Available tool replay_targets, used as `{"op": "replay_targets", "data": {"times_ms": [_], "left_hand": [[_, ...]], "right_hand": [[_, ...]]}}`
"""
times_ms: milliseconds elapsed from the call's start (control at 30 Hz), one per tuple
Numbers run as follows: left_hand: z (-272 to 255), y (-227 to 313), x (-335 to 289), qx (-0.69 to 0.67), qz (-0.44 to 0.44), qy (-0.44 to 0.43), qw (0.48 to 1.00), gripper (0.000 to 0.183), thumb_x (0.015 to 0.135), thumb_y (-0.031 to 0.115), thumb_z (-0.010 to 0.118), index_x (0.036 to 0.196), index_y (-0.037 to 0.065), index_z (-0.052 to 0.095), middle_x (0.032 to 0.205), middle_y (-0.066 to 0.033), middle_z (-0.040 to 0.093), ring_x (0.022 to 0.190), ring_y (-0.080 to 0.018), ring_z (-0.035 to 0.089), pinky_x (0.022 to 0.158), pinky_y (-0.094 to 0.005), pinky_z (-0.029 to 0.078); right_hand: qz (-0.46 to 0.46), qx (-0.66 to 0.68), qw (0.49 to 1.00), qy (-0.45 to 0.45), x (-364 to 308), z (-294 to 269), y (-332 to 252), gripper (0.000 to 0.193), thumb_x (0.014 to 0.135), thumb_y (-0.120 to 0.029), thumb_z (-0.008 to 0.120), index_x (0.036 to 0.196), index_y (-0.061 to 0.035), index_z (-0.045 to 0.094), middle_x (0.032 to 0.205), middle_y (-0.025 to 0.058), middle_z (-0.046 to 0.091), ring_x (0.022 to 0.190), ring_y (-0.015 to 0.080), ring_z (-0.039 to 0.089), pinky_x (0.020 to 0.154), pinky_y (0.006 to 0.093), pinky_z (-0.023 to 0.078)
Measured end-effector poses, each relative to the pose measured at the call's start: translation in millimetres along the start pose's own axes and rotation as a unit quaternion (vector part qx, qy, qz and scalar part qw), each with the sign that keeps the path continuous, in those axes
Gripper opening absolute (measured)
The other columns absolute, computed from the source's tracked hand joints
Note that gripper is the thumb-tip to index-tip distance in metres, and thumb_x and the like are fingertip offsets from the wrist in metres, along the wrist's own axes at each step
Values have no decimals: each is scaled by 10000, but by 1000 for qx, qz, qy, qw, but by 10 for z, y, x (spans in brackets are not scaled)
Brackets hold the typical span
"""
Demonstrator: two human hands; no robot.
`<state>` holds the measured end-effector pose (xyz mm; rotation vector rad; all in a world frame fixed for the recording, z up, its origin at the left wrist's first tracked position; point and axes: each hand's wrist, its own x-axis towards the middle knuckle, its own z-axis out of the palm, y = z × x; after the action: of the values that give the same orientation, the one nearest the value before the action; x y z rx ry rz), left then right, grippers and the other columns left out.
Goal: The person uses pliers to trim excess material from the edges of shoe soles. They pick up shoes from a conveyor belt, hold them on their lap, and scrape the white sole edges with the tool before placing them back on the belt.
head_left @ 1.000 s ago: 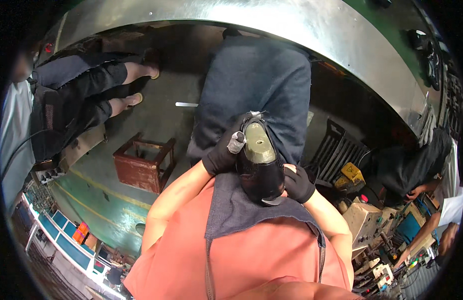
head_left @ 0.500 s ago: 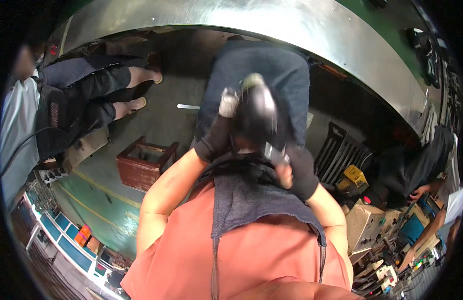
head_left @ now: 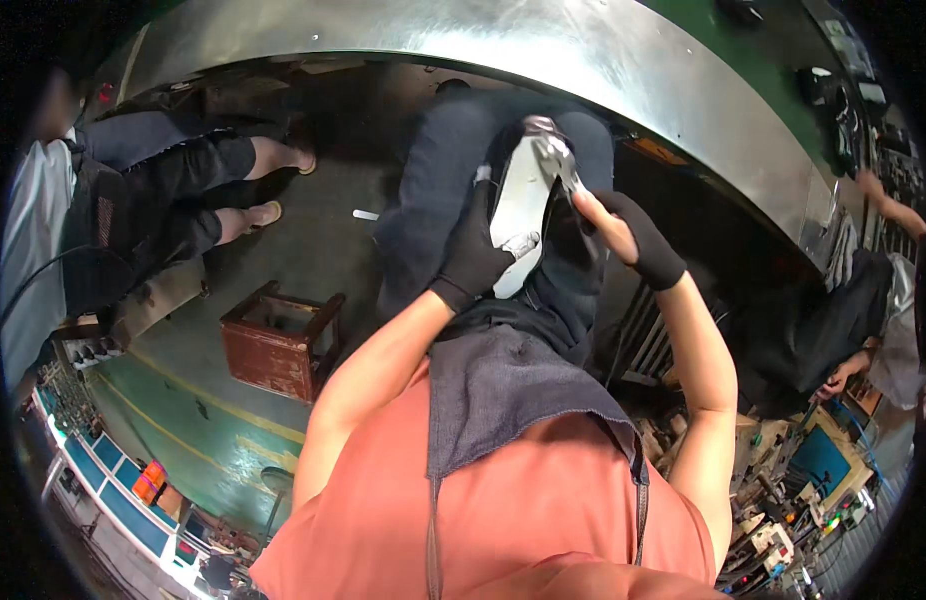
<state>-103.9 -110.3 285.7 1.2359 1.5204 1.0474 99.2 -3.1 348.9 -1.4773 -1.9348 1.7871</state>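
A dark shoe (head_left: 521, 195) lies over my lap with its pale, white-looking underside facing up and its toe pointing away from me. My left hand (head_left: 473, 245), in a black fingerless glove with wrapped fingertips, is closed round the shoe's left side, the thumb pressed on the underside near the heel. At the toe's right edge is a shiny metal tool that looks like pincers (head_left: 561, 163). My right hand (head_left: 631, 238), also in a black glove, is closed on its handle. The tool's jaws are too blurred to make out clearly.
A long metal-topped bench (head_left: 463, 40) curves across the far side. A brown wooden stool (head_left: 278, 345) stands on the floor at left. One person (head_left: 133, 210) sits far left; another person's dark-clothed body (head_left: 813, 330) is at right, near cluttered machinery (head_left: 773, 530).
The shoe has turned from its dark side to its pale underside. My right hand and the tool have moved up and away from my body to the toe.
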Motion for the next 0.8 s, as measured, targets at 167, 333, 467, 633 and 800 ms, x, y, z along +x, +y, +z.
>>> {"op": "replay_targets", "data": {"times_ms": [167,333,467,633,800], "left_hand": [[158,3,-63,65,-21,42,997,897,763,278,757,1427,-72,266,1439,-275,358,1357,-379,342,1106,-399,291],[96,-109,97,99,2,32,995,907,787,329,731,1435,-72,238,1423,-294,365,1327,-401,378,1082,-401,327],[-47,-281,141,62,37,-11,997,897,832,391,678,1465,-23,197,1432,-285,356,1316,-389,395,1058,-408,353],[-89,-317,537,-270,-340,-78,898,572,993,448,395,1433,84,366,1397,-235,441,1299,-357,428,1037,-392,366],[8,2,443,92,-22,3,996,641,890,179,522,1437,-17,252,1382,-287,421,1323,-378,388,1064,-403,353]], "right_hand": [[0,-323,941,-99,-71,-126,-536,419,937,-398,544,798,-15,644,671,156,604,574,317,556,570,413,429],[-222,-480,848,40,219,-14,-99,458,907,-463,546,684,-68,605,620,173,598,545,347,613,482,411,476],[-238,-468,851,32,234,-21,11,455,899,-463,563,670,-71,590,626,169,594,531,362,595,489,406,477],[124,-71,976,-166,159,-92,-326,537,941,-501,498,953,15,648,654,137,644,572,228,671,515,347,512],[106,-241,941,-211,52,-434,-654,666,944,-555,460,709,46,625,572,155,596,527,211,635,523,334,487]]}}
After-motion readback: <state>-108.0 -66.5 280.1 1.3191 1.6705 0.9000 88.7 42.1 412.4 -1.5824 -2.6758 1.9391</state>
